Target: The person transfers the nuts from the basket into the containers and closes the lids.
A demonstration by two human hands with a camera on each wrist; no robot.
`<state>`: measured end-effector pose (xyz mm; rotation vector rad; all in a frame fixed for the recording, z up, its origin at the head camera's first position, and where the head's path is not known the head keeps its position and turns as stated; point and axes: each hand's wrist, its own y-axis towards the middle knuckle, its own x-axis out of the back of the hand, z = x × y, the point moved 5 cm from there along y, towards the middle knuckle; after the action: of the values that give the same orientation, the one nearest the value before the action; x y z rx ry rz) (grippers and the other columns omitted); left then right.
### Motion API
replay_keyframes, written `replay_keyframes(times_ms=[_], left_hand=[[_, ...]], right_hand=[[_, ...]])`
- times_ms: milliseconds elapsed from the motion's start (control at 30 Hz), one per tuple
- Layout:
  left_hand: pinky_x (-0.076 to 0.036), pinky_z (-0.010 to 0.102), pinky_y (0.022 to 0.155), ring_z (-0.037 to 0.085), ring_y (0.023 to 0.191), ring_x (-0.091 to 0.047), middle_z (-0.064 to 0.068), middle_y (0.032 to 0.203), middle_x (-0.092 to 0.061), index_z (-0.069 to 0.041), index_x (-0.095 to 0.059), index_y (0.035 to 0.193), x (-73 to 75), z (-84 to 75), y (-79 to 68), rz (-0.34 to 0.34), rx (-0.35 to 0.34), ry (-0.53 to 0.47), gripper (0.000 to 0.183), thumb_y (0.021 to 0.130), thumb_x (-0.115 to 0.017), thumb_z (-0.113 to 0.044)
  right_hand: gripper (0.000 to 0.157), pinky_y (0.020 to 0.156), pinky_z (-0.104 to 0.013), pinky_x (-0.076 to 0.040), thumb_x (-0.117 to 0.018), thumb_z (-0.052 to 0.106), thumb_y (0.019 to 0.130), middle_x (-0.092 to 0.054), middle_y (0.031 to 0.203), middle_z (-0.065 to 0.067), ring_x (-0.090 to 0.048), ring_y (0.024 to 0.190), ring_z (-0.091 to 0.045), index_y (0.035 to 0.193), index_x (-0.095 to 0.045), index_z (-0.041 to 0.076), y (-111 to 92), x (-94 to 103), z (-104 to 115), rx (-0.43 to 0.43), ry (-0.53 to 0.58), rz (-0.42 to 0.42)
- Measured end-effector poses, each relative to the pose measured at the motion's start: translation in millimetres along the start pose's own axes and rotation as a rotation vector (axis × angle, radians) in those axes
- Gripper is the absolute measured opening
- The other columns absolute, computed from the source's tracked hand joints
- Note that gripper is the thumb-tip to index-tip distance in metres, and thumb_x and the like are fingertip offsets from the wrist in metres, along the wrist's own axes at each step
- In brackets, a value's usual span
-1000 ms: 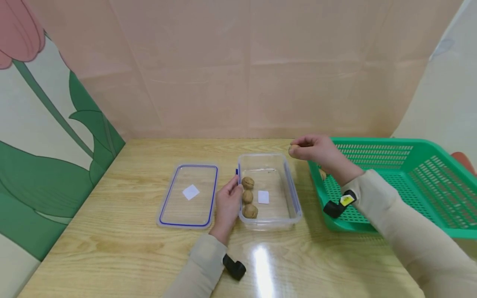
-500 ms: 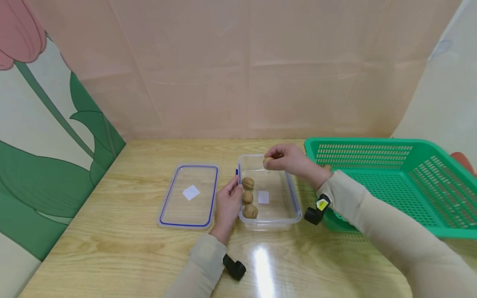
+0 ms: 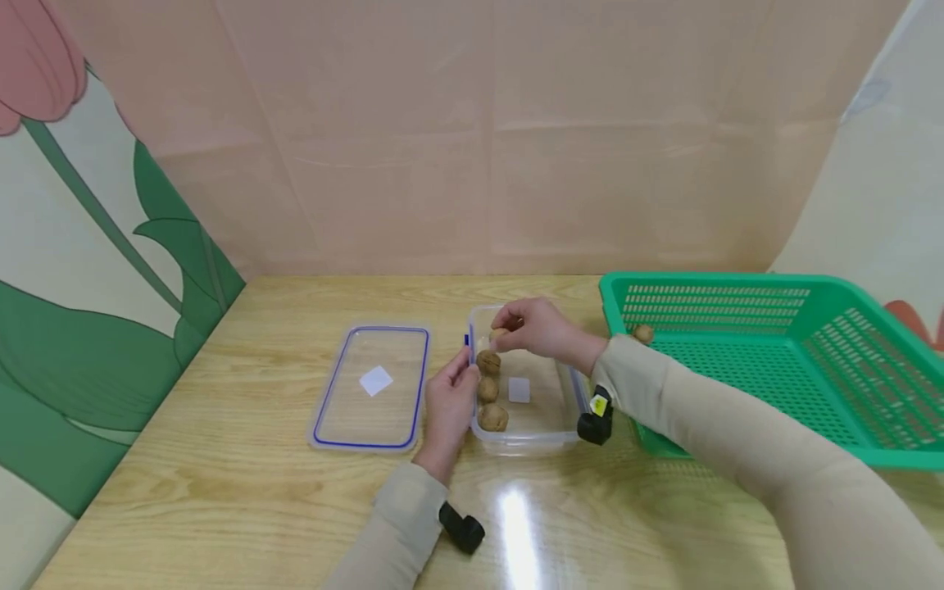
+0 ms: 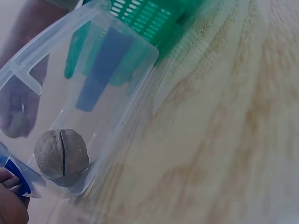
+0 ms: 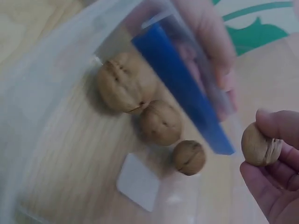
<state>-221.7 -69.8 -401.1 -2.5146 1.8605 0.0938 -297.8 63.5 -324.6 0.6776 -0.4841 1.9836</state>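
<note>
My right hand point(image 3: 537, 328) pinches a walnut point(image 5: 254, 147) between thumb and fingers, over the far left corner of a clear plastic food container point(image 3: 525, 438). Beneath and nearer lie three walnuts point(image 3: 488, 390) in a row along the container's left wall. Gripping that left side by its blue-edged flap is my left hand point(image 3: 451, 403). In the left wrist view one walnut point(image 4: 61, 156) shows through the clear wall, and only a bit of my left fingers point(image 4: 10, 205) is visible. A white square point(image 5: 138, 182) lies at the container's floor.
Left of the container lies its clear lid point(image 3: 401, 414) with a blue seal and a white square. A green slotted basket point(image 3: 726, 280) stands at the right, with a walnut point(image 3: 643, 333) by its left wall; my right sleeve point(image 3: 708, 410) crosses the basket's near left part.
My right hand has carried the walnut leftward from beside the basket, across the container to its left side. The left hand has kept its hold on the container.
</note>
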Motion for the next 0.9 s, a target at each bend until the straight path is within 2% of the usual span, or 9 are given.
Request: replay_keyframes(times_ms=[233, 400, 533, 667, 900], left_hand=[[-0.048, 0.024, 0.093, 0.019, 0.115, -0.056, 0.010, 0.128, -0.056, -0.005, -0.056, 0.125, -0.1, 0.8, 0.1, 0.009, 0.005, 0.001, 0.037, 0.088, -0.056, -0.009], [-0.049, 0.026, 0.093, 0.023, 0.114, -0.057, 0.013, 0.126, -0.057, -0.003, -0.056, 0.124, -0.1, 0.0, -0.7, 0.005, -0.023, -0.013, 0.037, 0.088, -0.056, -0.008], [-0.050, 0.025, 0.092, 0.024, 0.113, -0.057, 0.016, 0.126, -0.056, -0.002, -0.055, 0.125, -1.6, 1.0, -0.4, 0.022, -0.004, -0.033, 0.036, 0.089, -0.056, -0.006], [-0.050, 0.027, 0.092, 0.026, 0.114, -0.056, 0.017, 0.126, -0.055, 0.000, -0.054, 0.125, -1.7, 3.1, 0.6, 0.023, 0.007, -0.044, 0.036, 0.089, -0.056, -0.004], [-0.050, 0.026, 0.091, 0.024, 0.112, -0.057, 0.016, 0.125, -0.056, -0.002, -0.056, 0.124, -0.1, 1.0, 0.8, 0.006, -0.020, -0.028, 0.036, 0.088, -0.057, -0.005]], right_hand=[[0.024, 0.069, -0.025, -0.050, -0.076, 0.014, 0.074, -0.065, 0.088, -0.003, -0.058, 0.081, -0.016, 0.092, -0.065, 0.005, 7, -13.8, -5, -0.025, 0.003, 0.038], [0.025, 0.069, -0.024, -0.051, -0.078, 0.014, 0.072, -0.066, 0.086, -0.004, -0.059, 0.079, -0.015, 0.092, -0.065, 0.005, 9, -23.9, -8, -0.052, 0.005, 0.044], [0.025, 0.069, -0.023, -0.050, -0.078, 0.014, 0.072, -0.067, 0.085, -0.003, -0.058, 0.079, -0.014, 0.092, -0.066, 0.005, 9, -29.9, -12, -0.075, -0.028, 0.047], [0.024, 0.069, -0.023, -0.050, -0.077, 0.012, 0.072, -0.067, 0.084, -0.003, -0.057, 0.078, -0.014, 0.092, -0.066, 0.004, 9, -33.7, -11, -0.061, -0.055, 0.047], [0.019, 0.070, -0.022, -0.049, -0.077, 0.010, 0.072, -0.067, 0.080, -0.003, -0.058, 0.076, -0.013, 0.087, -0.067, 0.003, 10, -37.8, -6, -0.032, -0.115, 0.020]])
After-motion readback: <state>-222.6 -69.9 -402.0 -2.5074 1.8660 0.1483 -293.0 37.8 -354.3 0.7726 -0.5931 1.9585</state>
